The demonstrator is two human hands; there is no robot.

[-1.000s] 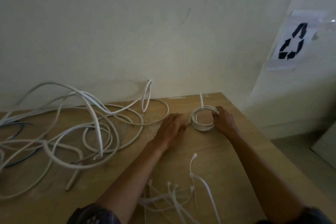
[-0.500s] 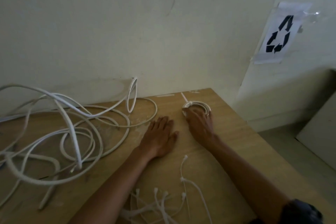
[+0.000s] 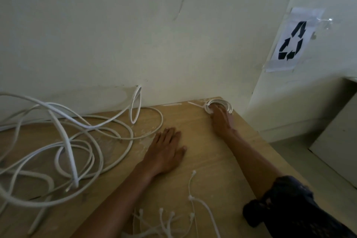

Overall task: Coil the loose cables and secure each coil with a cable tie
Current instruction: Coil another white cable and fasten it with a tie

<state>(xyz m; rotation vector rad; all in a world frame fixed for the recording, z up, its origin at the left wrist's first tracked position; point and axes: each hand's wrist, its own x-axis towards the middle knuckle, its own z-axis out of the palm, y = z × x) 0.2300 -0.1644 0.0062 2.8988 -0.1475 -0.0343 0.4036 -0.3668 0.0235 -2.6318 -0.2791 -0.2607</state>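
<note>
A small white coiled cable [image 3: 228, 105] with a tie tail sticking out to its left lies at the table's far right corner by the wall. My right hand [image 3: 221, 120] rests on it, fingers laid over and into the coil. My left hand [image 3: 166, 150] lies flat and open on the wooden table [image 3: 202, 160], holding nothing. A big tangle of loose white cables [image 3: 67, 141] spreads over the left half of the table. Several white cable ties [image 3: 173, 220] lie near the front edge between my forearms.
The wall runs right behind the table. The table's right edge drops to the floor, where a white box [image 3: 340, 141] stands. A recycling sign [image 3: 291, 42] is taped to the right-hand wall.
My right hand has pushed the coil farther back to the far right corner. My left hand let go of the coil and now lies flat on the table, nearer to me.
</note>
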